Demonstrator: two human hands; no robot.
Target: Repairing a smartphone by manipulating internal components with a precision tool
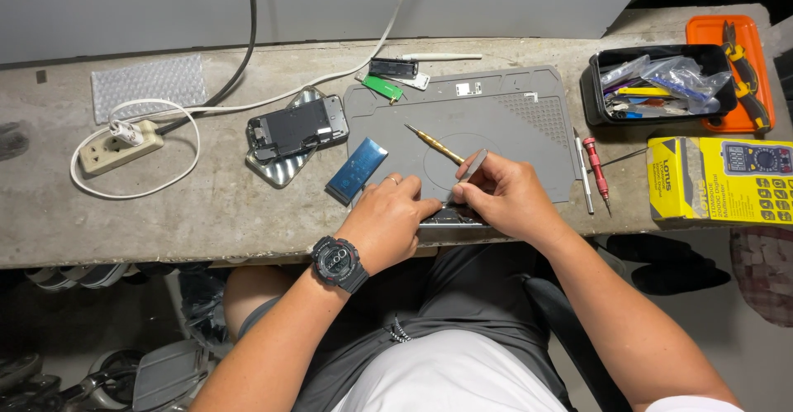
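Two hands at frame centre on one grey mat (496,123), left hand (392,214) fingers pressed together holding down a small device (450,212), right hand (504,193) pinching one flat metal pry tool (472,166), one opened phone (297,127) upper left, two screwdrivers (596,168) right.

— What sort of place am I sitting in?

— A small repair bench for phones, I'd say. I work at a rough concrete slab (512,52) used as a table, with a grey repair mat (496,114) spread on it.

— What else shows it?

— An opened phone (297,127) lies beside the mat, a blue battery (357,171) near it. On my right sit a red screwdriver (596,168), a black tray of small tools (661,85), pliers on an orange tray (747,69) and a yellow boxed multimeter (719,179). A power strip (116,146) is plugged in on my left.

— Home or shop?

— Hard to tell; under the slab I think I see shoes (83,276), but it's dim there.
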